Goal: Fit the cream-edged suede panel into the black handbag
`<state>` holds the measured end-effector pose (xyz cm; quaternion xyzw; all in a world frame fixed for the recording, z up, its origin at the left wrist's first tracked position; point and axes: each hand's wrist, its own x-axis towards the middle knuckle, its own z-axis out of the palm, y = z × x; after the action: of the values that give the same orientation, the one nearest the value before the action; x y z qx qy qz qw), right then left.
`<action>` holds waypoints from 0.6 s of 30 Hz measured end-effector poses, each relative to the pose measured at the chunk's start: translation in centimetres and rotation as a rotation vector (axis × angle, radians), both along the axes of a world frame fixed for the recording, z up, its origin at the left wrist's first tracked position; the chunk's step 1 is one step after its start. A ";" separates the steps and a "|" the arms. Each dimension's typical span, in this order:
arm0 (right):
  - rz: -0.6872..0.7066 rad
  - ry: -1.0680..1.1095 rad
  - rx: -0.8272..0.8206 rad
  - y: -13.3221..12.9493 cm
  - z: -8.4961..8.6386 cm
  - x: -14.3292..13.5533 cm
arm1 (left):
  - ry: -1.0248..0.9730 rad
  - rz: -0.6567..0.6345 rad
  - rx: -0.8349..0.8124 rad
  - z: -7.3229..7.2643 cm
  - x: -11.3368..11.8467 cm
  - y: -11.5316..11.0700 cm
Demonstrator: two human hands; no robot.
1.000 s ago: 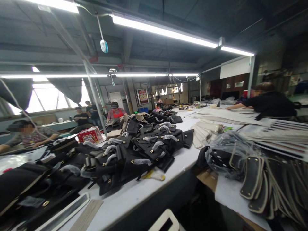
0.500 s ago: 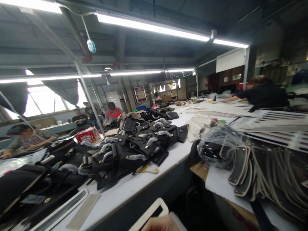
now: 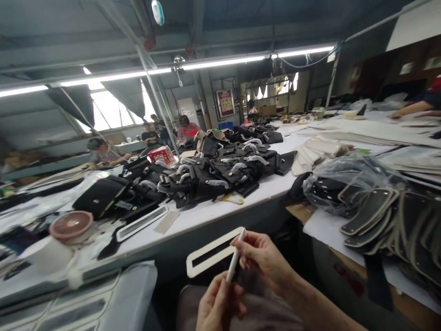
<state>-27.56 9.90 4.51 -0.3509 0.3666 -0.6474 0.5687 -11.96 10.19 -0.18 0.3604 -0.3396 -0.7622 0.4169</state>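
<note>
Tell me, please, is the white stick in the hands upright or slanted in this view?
Slanted: the white stick runs from the left hand up and rightward to the right hand.

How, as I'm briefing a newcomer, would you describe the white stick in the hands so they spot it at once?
Find the white table heaped with black bags. Below its near edge in view, a slim white stick slants between the left hand, at its lower end, and the right hand, higher up. It is narrow and pen-like, unlike the flat slotted frame beside it.
</note>
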 end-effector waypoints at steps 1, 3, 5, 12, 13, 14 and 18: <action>0.003 0.022 -0.007 0.1 -0.1 0.2 | 0.009 -0.007 -0.005 -0.1 0.1 0.2; 0.009 0.069 -0.009 0.2 -0.3 0.6 | 0.007 -0.020 -0.007 -0.6 0.4 0.6; 0.007 0.111 -0.005 0.2 -0.4 0.9 | 0.004 -0.034 -0.017 -1.4 0.6 0.8; 0.059 0.220 0.015 -0.1 -0.5 2.5 | 0.010 -0.108 -0.076 -2.1 2.1 1.3; 0.084 0.245 0.031 -0.1 -0.7 2.9 | 0.012 -0.129 -0.081 -2.0 2.5 1.4; 0.107 0.273 0.052 -0.2 -0.9 3.2 | 0.017 -0.145 -0.085 -1.9 3.0 1.4; 0.163 0.411 0.158 -1.7 -3.1 3.9 | -0.005 -0.085 -0.092 -2.6 5.9 0.2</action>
<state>-23.65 8.23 1.45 -0.4579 0.4947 -0.4837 0.5582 -6.03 10.39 -2.77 0.3279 -0.3904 -0.7618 0.3996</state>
